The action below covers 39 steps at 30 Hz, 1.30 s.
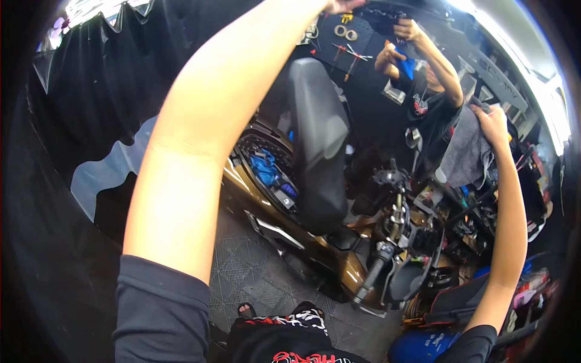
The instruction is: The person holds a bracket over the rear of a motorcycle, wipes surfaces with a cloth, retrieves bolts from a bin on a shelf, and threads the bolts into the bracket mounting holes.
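My right hand [493, 124] is raised at the right and grips the top of a grey cloth [466, 154] that hangs down from it. My left arm reaches far up across the picture. Only the edge of my left hand [344, 5] shows at the top rim, so its fingers cannot be read. Below my arms stands a bronze scooter [339, 266] with its black seat [318, 139] tipped up. The open under-seat compartment [242, 154] holds a blue item [264, 169]. The scooter's handlebar grip [370, 279] points toward me.
Another person [426, 103] in a black shirt stands beyond the scooter with both arms raised, holding something blue. Tools hang on a dark board [348, 45] behind. Black curtain [91, 91] fills the left. Cluttered shelves [478, 224] crowd the right. The floor is grey tile [254, 278].
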Available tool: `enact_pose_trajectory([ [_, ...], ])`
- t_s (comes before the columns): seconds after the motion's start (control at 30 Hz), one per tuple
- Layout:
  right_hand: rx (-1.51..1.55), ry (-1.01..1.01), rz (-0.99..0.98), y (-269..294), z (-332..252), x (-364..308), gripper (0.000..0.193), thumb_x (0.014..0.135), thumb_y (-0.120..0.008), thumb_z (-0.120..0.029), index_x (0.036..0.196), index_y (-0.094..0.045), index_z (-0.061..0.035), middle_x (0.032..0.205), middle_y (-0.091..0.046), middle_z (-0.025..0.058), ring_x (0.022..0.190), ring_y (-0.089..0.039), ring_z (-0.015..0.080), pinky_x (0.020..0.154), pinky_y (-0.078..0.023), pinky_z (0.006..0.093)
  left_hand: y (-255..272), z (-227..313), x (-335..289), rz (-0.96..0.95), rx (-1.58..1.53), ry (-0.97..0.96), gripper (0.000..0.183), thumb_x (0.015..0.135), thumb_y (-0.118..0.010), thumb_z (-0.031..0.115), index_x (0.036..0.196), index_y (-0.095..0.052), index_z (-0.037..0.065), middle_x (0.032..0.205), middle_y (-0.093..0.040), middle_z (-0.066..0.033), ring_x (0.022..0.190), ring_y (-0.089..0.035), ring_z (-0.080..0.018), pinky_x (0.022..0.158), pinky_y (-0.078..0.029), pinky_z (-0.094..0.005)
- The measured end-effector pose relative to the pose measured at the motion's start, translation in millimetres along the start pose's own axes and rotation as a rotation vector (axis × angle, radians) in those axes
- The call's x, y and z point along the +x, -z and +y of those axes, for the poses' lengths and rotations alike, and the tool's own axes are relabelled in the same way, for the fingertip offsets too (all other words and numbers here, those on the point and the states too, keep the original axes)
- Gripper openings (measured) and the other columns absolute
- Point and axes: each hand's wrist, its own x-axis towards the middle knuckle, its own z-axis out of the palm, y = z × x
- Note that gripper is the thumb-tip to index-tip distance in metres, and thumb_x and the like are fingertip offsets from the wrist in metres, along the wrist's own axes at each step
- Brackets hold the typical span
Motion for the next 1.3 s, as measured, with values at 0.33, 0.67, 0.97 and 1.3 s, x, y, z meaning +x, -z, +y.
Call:
enact_pose_trajectory([
  [0.33, -0.153, -0.083, -0.085, -106, -140, 99, 0.046, 0.082, -0.077, -0.036, 0.093, -0.069, 0.0076, 0.080, -0.070, 0.0186, 0.076, -0.069, 0.0283, 0.074, -0.050, 0.0390, 179, 86, 56, 0.004, 0.111, -0.009, 0.029, 0.102, -0.039, 0.011, 0.107, -0.067, 0.006, 0.098, -0.072, -0.0113, 0.086, -0.071, -0.0281, 0.064, -0.065, -0.0350],
  [0.67, -0.139, -0.155, -0.259, -203, -339, 171, 0.058, 0.081, -0.079, -0.039, 0.105, -0.060, 0.0101, 0.102, -0.066, 0.0258, 0.100, -0.066, 0.0318, 0.089, -0.049, 0.0378, 434, 168, 91, -0.102, -0.134, 0.214, 0.033, 0.105, -0.041, 0.020, 0.121, -0.056, -0.005, 0.114, -0.062, -0.0233, 0.091, -0.067, -0.0284, 0.077, -0.061, -0.0338],
  [0.97, -0.212, -0.353, -0.355, -360, -481, 159, 0.044, 0.085, -0.076, -0.032, 0.101, -0.063, 0.0071, 0.105, -0.063, 0.0284, 0.104, -0.062, 0.0406, 0.091, -0.048, 0.0427, 586, 149, 117, -0.081, -0.167, 0.235, 0.038, 0.103, -0.037, 0.007, 0.132, -0.037, -0.018, 0.137, -0.042, -0.0395, 0.128, -0.053, -0.0435, 0.095, -0.060, -0.0403],
  [1.3, -0.132, -0.438, -0.283, -559, -560, 86, 0.025, 0.083, -0.068, -0.013, 0.100, -0.067, 0.0048, 0.089, -0.066, 0.0309, 0.085, -0.066, 0.0459, 0.077, -0.053, 0.0512, 752, 43, 162, 0.358, 0.072, 0.318, 0.041, 0.092, -0.070, 0.030, 0.122, -0.061, 0.004, 0.123, -0.064, -0.0138, 0.110, -0.064, -0.0267, 0.094, -0.055, -0.0446],
])
